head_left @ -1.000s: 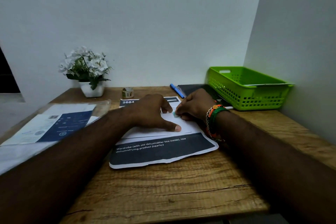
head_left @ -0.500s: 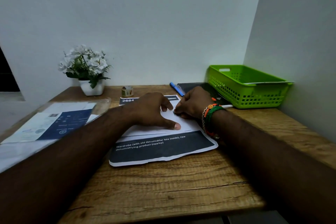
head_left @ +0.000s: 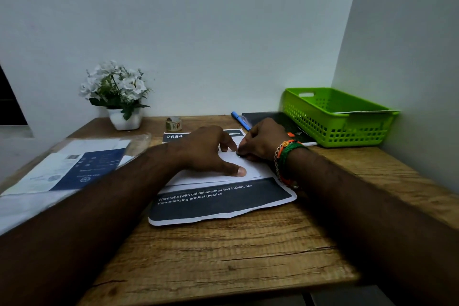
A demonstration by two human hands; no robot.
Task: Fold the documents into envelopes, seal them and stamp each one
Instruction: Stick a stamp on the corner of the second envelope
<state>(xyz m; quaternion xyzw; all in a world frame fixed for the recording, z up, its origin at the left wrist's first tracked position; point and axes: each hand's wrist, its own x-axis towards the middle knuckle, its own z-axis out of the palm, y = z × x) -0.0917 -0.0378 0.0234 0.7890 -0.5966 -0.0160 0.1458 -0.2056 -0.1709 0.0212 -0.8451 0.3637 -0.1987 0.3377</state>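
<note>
Both forearms reach in from the bottom corners and meet mid-table. Left hand lies palm down on the white envelope, fingers spread and fairly straight, thumb stretched out to the right with its tip pressing the paper; index finger bent down near the right hand. Right hand is curled, knuckles up, fingertips bunched and pressed onto the envelope's far right corner, pinching or pressing something small there; can't tell what, it's hidden under the fingers. Beaded orange and green bracelets on the right wrist.

Envelope is flat, plain white, mostly covered by the hands, lying on top of a printed sheet with a dark band and white text about a wardrobe; the sheet's near edge is ragged. Both sit mid-table on the wooden table.

Left: clear plastic sleeve of papers. Back: white flowers in a pot, small tape roll, blue pen, dark notebook, green basket at the right wall.
</note>
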